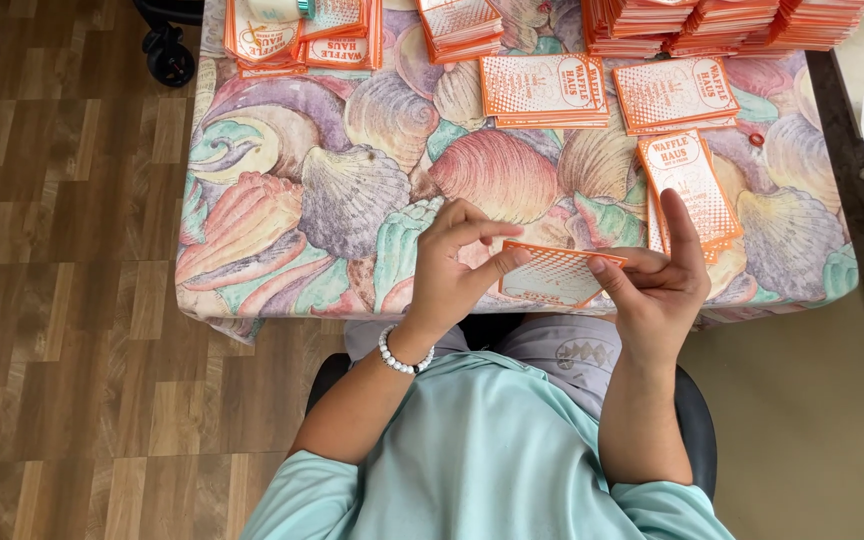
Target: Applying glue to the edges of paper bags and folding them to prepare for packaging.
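Item: flat paper sleeve point(555, 275), orange and white, rectangular, printed with a fine dot pattern and an orange border. Held level above the near edge of the table point(282, 215), between the two hands and just over the person's lap.

Left hand point(449, 270): fingers curled, thumb and forefinger pinching the sleeve's left end. A bracelet point(404, 360) of white beads circles the wrist.

Right hand point(660, 280): grasping the sleeve's right end, thumb on top, forefinger stretched straight toward the far side of the table.

Table covering: cloth printed with large seashells in pink, lilac, green and cream; soft, slightly rumpled, draped over the near edge and the near left corner.

Stock on the table, all of the same orange-and-white paper:
- short stack point(690, 185) near the right part of the near edge, lying lengthwise, partly hidden behind the right forefinger;
- two low stacks side by side point(544, 88) point(674, 93) in the middle toward the far edge, faces up;
- tall packed stacks point(722, 22) along the far right edge, seen edge-on;
- one stack point(460, 25) at far centre;
- loose fanned pile point(302, 35) at the far left corner.

Surroundings: wood-look plank floor point(62, 300) at left; plain beige floor at right; a black castor wheel point(170, 55) beyond the far left corner. The person wears a pale aqua top point(482, 460) and sits on a dark chair.
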